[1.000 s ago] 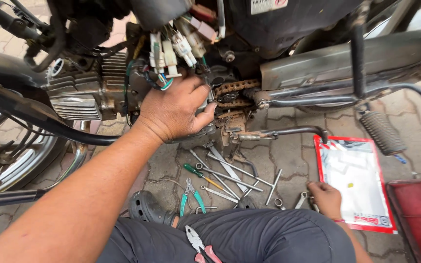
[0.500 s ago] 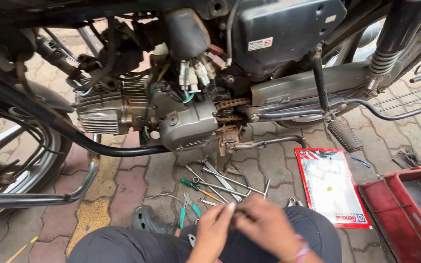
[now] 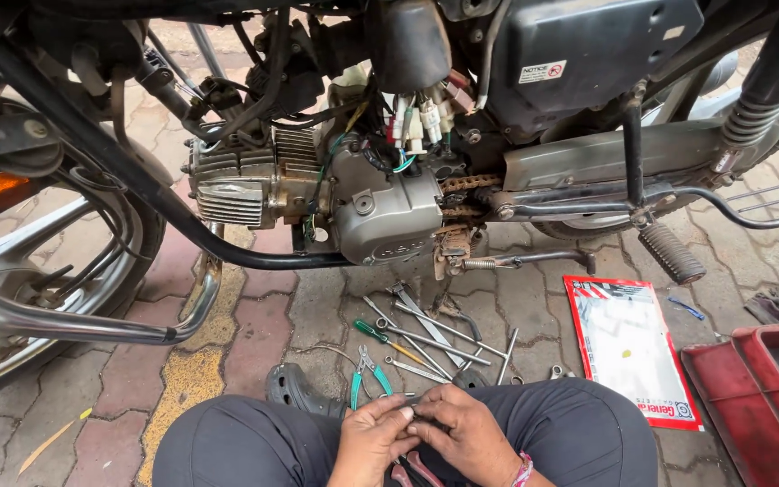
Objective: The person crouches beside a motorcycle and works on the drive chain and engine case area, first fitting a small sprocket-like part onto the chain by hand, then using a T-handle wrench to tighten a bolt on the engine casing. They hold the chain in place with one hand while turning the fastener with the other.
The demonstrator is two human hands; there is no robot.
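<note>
A small dark metal part point(image 3: 415, 413) is pinched between the fingertips of the left hand point(image 3: 373, 440) and the right hand point(image 3: 463, 435), both closed narrowly on it above the lap; its exact kind is too small to be told. Red-handled pliers point(image 3: 412, 473) lie on the lap just beneath the hands.

Judged from this grip, the part could be let slip and lost among the loose tools point(image 3: 426, 338) spread on the paving just ahead, or into a joint between the bricks. The green-handled pliers point(image 3: 364, 372) and green-handled screwdriver point(image 3: 380, 336) lie close to the knees and could be knocked aside. The bundle of loose white connectors point(image 3: 415, 122) hanging by the engine case point(image 3: 385, 212) is left exposed to snagging.

A flat rectangular packet point(image 3: 628, 347), white with a red border, lies on the paving to the right, beside a red plastic tray point(image 3: 755, 397). A small white rectangular label with a red mark point(image 3: 544, 71) is fixed on the black side cover point(image 3: 588, 54).
</note>
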